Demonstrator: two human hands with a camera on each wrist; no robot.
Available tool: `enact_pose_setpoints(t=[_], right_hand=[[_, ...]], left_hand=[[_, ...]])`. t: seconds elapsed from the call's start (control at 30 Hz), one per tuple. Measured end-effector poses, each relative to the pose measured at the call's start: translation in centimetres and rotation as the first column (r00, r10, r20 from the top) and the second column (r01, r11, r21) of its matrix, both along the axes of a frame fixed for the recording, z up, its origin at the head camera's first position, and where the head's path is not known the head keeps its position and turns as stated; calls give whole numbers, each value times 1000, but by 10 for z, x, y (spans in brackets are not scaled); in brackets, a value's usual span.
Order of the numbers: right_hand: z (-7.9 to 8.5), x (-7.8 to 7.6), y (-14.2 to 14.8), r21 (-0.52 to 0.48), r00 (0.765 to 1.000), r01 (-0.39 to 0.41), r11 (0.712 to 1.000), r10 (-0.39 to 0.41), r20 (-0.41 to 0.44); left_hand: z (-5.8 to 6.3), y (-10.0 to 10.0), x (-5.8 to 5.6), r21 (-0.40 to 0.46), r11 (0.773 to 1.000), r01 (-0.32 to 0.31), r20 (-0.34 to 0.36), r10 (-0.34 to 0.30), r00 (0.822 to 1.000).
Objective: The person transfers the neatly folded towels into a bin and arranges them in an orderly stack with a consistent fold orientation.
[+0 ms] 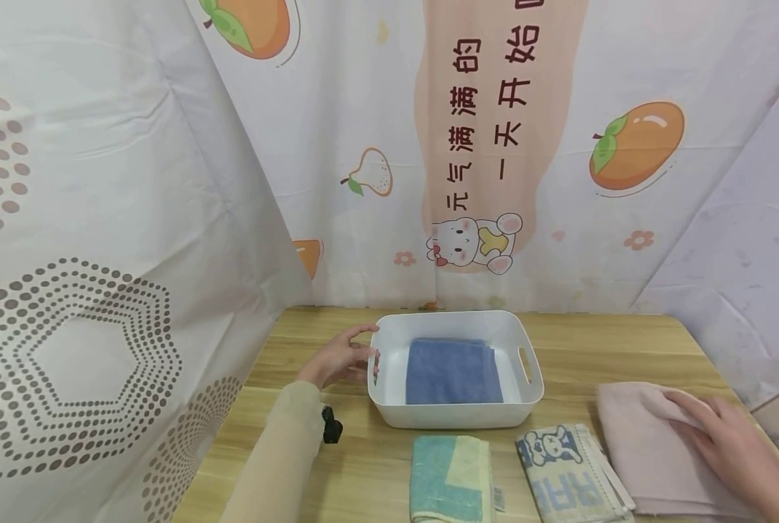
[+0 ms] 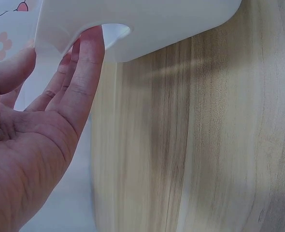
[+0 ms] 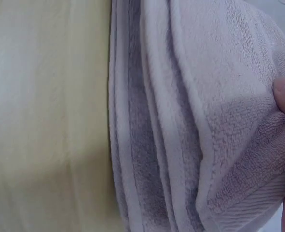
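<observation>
Near the far edge of the tabletop [image 1: 376, 472], I have a white basket [image 1: 455, 416] with a folded blue towel [image 1: 453, 372] lying flat inside it. At its left end I see the left hand [image 1: 342, 361] holding on by the cut-out handle: in the left wrist view a finger goes into the slot while the thumb sits up against the wall near the rim. A cream sleeve [image 1: 278, 450] covers that arm, and a small black object [image 1: 331, 425] shows just beside the cuff.

Over on the right side, the right hand [image 1: 732, 447] has hold of a folded pale pink towel [image 1: 638, 436]. My right wrist view catches the thumb pressed into the creased upper layer, with several folded layers stacked beneath; I cannot tell whether the whole towel is off the surface.

Just left of the pink one lies a folded blue-and-beige towel [image 1: 562, 479] with a cartoon figure and large letters. Further left, in front of the basket, is a folded teal-and-yellow towel [image 1: 435, 476]. Behind everything I get a white curtain [image 1: 363, 94] printed with orange fruit and dark characters.
</observation>
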State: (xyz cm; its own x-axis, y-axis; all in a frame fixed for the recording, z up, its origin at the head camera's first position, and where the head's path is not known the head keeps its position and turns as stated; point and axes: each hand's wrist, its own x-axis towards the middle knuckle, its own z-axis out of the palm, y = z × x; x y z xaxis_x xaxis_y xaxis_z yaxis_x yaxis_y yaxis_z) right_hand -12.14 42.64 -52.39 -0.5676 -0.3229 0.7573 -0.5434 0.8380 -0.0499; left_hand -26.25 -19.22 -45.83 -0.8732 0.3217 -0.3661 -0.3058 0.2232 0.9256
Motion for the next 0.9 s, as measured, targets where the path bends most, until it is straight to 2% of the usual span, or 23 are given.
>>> enact_pose_setpoints(t=[0.23,0.5,0.73,0.9], right_hand=[[16,-7,-10,-25,999,37,999,-37,-3],[32,-16,-25,-91,992,25,996,-36,-120],[50,-24,-43,-115,970,-6,993,-22,-243],[60,-27,-53,-117,972,-5,993,-23,-233]], left_hand=[[-1,0,-1,7,1000,-2,2,2,1000],[0,0,-2,-4,1000,-3,7,3,1000],[0,1,-2,-6,1000,-9,6,9,1000],[1,1,-1,-9,1000,-5,3,5,1000]])
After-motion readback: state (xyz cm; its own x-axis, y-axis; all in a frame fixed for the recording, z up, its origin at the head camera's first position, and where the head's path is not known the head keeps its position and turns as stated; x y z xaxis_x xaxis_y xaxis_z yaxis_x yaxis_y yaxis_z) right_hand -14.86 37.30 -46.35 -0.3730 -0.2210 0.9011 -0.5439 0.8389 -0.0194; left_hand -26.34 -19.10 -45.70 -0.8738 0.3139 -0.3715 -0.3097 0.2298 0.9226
